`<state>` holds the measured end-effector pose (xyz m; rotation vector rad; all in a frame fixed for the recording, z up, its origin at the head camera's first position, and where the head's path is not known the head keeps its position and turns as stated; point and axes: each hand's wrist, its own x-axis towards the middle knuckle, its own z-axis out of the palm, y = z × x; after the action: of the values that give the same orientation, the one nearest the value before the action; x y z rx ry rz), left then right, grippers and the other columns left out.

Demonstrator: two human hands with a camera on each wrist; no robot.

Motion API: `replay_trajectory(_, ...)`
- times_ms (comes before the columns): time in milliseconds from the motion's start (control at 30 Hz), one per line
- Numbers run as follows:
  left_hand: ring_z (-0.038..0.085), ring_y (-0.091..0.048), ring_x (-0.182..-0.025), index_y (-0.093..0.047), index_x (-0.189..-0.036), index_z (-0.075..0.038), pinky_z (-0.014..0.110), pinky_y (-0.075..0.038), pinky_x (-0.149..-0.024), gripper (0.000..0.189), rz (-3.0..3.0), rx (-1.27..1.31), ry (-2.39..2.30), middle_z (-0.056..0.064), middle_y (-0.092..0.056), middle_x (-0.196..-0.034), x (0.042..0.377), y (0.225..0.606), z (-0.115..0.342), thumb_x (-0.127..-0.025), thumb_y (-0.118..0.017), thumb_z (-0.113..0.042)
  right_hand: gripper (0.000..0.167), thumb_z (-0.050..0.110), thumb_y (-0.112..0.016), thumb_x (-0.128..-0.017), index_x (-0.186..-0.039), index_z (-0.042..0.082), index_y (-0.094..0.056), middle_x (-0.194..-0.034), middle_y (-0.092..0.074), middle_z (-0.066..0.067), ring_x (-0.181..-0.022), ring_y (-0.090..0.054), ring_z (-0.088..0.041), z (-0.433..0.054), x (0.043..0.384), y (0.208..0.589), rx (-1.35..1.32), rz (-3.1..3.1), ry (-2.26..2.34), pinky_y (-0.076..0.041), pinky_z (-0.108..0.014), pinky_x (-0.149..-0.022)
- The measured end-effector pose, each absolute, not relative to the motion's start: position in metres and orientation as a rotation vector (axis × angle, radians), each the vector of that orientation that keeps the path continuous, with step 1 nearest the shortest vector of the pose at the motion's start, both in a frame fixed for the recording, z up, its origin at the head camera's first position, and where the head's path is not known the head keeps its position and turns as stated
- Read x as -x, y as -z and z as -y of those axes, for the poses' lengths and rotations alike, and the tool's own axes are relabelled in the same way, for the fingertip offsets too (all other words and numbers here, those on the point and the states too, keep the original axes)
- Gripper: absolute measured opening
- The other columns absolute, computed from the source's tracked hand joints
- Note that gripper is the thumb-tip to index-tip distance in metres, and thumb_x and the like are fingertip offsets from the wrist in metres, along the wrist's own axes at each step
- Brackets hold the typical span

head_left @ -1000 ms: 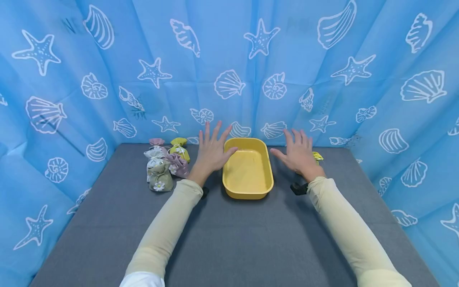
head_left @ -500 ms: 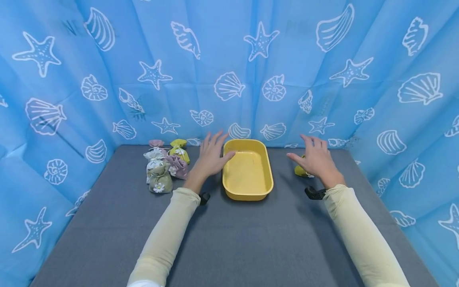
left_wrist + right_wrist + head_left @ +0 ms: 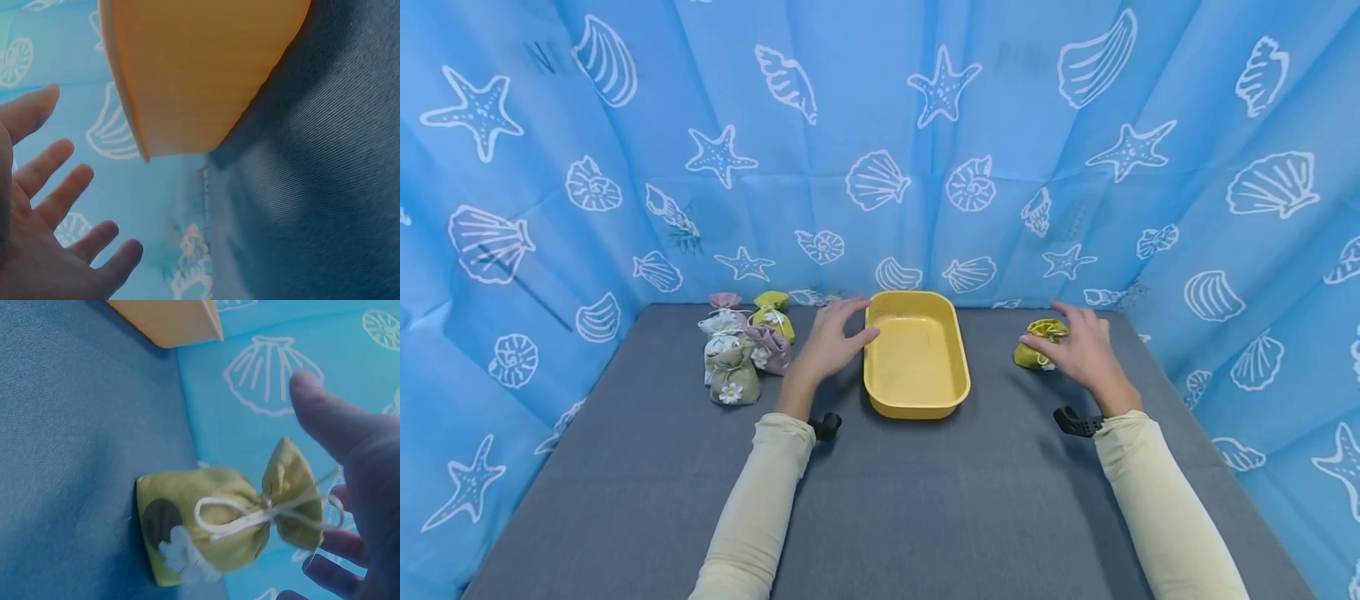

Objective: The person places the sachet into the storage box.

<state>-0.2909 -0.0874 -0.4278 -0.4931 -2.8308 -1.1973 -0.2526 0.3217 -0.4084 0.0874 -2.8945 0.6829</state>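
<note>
A yellow tray point(image 3: 917, 412) stands in the middle of the table in the head view. My left hand point(image 3: 827, 346) hovers at its left side, fingers spread and holding nothing; the left wrist view shows the palm point(image 3: 44, 262) apart from the tray's wall point(image 3: 187, 81). Over to the right, a yellow-green drawstring pouch point(image 3: 1028, 357) stands on the table. My right hand point(image 3: 1084, 350) is just beside it, thumb and fingers parted around its top without gripping. In the right wrist view the pouch point(image 3: 231, 487) shows a white bow and a white flower.
Several small pouches cluster left of the tray: an olive one point(image 3: 735, 379) in front, a mauve one point(image 3: 769, 348), a yellow-green one point(image 3: 775, 321) and whitish ones. A blue shell-patterned curtain point(image 3: 880, 100) rises behind the grey table point(image 3: 910, 508).
My right hand has moved right, away from the tray, and lowered to the yellow-green pouch, which was mostly hidden before. My left hand has dropped slightly toward me beside the tray.
</note>
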Motion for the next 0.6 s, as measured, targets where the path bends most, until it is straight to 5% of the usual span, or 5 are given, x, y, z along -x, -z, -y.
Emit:
replay_trajectory(267, 0.036, -0.024, -0.156, -0.053, -0.149, -0.024, 0.065, -0.021, -0.124, 0.054, 2.801, 0.646, 1.390, 0.001, -0.041, -0.163, 0.287, 0.436, 0.093, -0.099, -0.066, -0.040, 0.091, 0.052, -0.068, -0.094, -0.155, -0.004, -0.032, -0.150, -0.036, -0.036, -0.133, -0.038, -0.055, -0.332, 0.246, 0.421, -0.080, 2.890, -0.818, -0.038, -0.068, -0.104)
replay_trajectory(600, 0.035, -0.027, -0.155, -0.060, -0.143, -0.020, 0.063, -0.025, -0.123, 0.048, 2.822, 0.684, 1.442, 0.001, -0.040, -0.162, 0.283, 0.448, 0.095, -0.099, -0.067, -0.037, 0.061, 0.032, -0.063, -0.102, -0.148, -0.004, -0.042, -0.137, -0.051, -0.031, -0.122, -0.055, -0.049, -0.334, 0.245, 0.436, -0.089, 2.781, -0.949, -0.051, -0.060, -0.091)
